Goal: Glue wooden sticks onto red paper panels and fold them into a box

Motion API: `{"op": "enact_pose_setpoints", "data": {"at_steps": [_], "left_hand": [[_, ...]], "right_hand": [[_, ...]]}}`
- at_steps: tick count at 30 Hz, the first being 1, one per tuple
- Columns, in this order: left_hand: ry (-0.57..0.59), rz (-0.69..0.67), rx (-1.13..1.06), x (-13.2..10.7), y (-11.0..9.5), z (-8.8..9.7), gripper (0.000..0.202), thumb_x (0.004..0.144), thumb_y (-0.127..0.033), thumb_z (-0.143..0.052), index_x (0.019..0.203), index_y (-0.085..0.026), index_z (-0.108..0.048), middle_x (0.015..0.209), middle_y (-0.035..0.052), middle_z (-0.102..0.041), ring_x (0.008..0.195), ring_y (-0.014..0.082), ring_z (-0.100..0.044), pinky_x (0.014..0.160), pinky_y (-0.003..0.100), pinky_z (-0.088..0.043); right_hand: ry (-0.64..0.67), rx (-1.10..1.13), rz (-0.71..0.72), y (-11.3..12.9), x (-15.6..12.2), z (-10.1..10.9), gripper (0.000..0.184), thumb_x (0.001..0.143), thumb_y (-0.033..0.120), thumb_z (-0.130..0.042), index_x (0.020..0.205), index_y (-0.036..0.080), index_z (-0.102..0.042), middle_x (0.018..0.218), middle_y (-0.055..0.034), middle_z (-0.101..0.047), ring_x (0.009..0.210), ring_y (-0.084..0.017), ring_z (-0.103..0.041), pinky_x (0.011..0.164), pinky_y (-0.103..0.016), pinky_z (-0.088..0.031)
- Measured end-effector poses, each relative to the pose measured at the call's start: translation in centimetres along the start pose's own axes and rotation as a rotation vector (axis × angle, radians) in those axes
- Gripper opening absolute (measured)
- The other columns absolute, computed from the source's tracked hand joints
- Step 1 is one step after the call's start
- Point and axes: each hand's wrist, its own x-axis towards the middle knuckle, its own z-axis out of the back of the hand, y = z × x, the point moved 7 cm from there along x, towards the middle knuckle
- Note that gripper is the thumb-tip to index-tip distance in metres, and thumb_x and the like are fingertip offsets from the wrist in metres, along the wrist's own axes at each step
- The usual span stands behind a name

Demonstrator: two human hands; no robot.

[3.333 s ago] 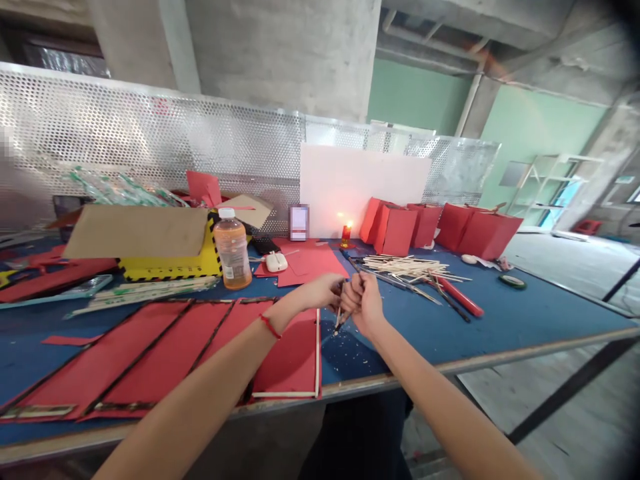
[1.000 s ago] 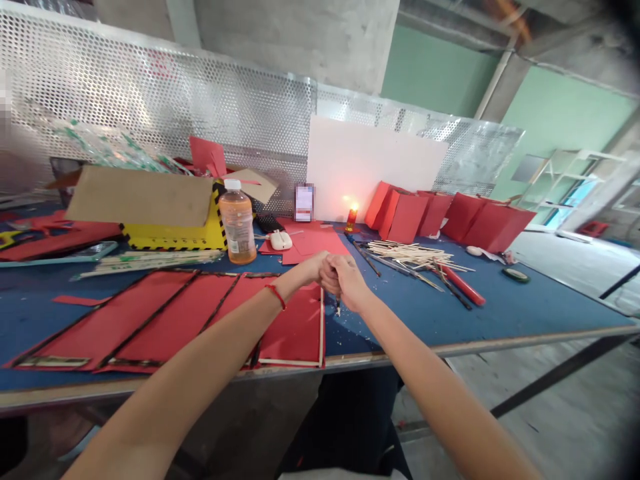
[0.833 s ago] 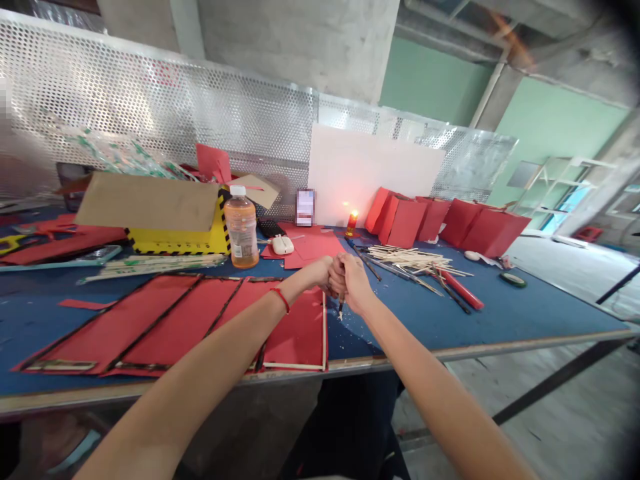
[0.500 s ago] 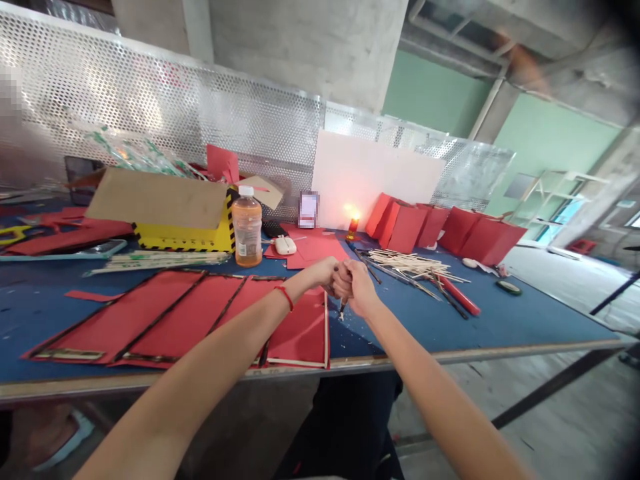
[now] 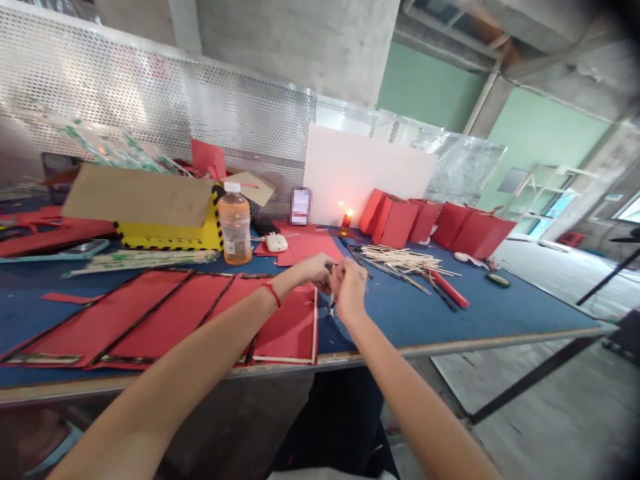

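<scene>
The left hand point(image 5: 309, 272) and the right hand point(image 5: 351, 288) come close together above the blue surface point(image 5: 400, 313). Their grips seem to pinch one thin stick point(image 5: 331, 308), but the fingers hide the exact hold. Beside them lie four red panels point(image 5: 145, 313), flat and edged with sticks. About four finished red boxes point(image 5: 397, 223) stand behind, and one heap of wooden sticks point(image 5: 395, 257) is left.
</scene>
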Motion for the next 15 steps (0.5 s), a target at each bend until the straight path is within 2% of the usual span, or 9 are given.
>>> {"op": "enact_pose_setpoints", "data": {"at_steps": [2, 4, 7, 10, 12, 15], "left_hand": [[-0.029, 0.018, 0.036, -0.1, -0.1, 0.2, 0.017, 0.056, -0.005, -0.07, 0.062, -0.013, -0.056, 0.045, -0.0027, -0.059, 0.049, 0.0168, -0.062, 0.052, 0.026, -0.052], [-0.021, 0.034, 0.048, -0.3, -0.2, 0.1, 0.019, 0.058, -0.007, -0.072, 0.063, -0.013, -0.055, 0.047, -0.0004, -0.061, 0.051, 0.0186, -0.065, 0.055, 0.028, -0.054], [-0.008, 0.041, 0.109, -0.2, -0.3, -0.4, 0.023, 0.065, -0.011, -0.072, 0.062, -0.015, -0.05, 0.047, 0.0013, -0.062, 0.051, 0.0191, -0.065, 0.056, 0.03, -0.055], [-0.063, -0.048, 0.221, 0.2, -0.8, -0.7, 0.026, 0.068, -0.009, -0.07, 0.059, -0.016, -0.046, 0.044, -0.002, -0.058, 0.049, 0.0187, -0.065, 0.052, 0.028, -0.054], [-0.073, -0.058, 0.251, 0.5, -0.5, -0.7, 0.027, 0.067, -0.008, -0.07, 0.058, -0.017, -0.045, 0.043, -0.0031, -0.057, 0.048, 0.0187, -0.065, 0.05, 0.027, -0.053], [-0.047, -0.01, 0.2, 0.6, 0.1, -0.5, 0.028, 0.067, -0.009, -0.073, 0.059, -0.017, -0.047, 0.044, -0.0033, -0.057, 0.049, 0.0183, -0.065, 0.049, 0.026, -0.053]], "right_hand": [[-0.009, -0.002, 0.016, 0.1, 0.0, 0.3, 0.038, 0.075, 0.03, -0.051, 0.047, 0.022, -0.028, 0.038, 0.0086, -0.023, 0.035, -0.005, -0.018, 0.036, -0.021, -0.013], [-0.071, 0.085, -0.049, 0.1, 0.2, 1.2, 0.035, 0.077, 0.029, -0.047, 0.048, 0.022, -0.028, 0.038, 0.0091, -0.022, 0.034, -0.005, -0.016, 0.034, -0.021, -0.012], [-0.258, 0.231, -0.121, 0.1, 0.1, 3.5, 0.032, 0.08, 0.028, -0.039, 0.052, 0.023, -0.025, 0.037, 0.0102, -0.019, 0.032, -0.006, -0.01, 0.033, -0.021, -0.009], [-0.377, 0.283, -0.118, 0.1, -0.2, 4.8, 0.032, 0.082, 0.026, -0.038, 0.054, 0.022, -0.022, 0.037, 0.0106, -0.018, 0.032, -0.006, -0.009, 0.032, -0.02, -0.009], [-0.36, 0.291, -0.116, 0.0, -0.4, 4.7, 0.033, 0.083, 0.027, -0.038, 0.054, 0.022, -0.022, 0.036, 0.0104, -0.018, 0.032, -0.006, -0.009, 0.032, -0.02, -0.009], [-0.234, 0.272, -0.076, 0.4, -0.4, 3.8, 0.036, 0.084, 0.029, -0.04, 0.052, 0.022, -0.023, 0.037, 0.0099, -0.021, 0.032, -0.006, -0.011, 0.032, -0.02, -0.011]]}}
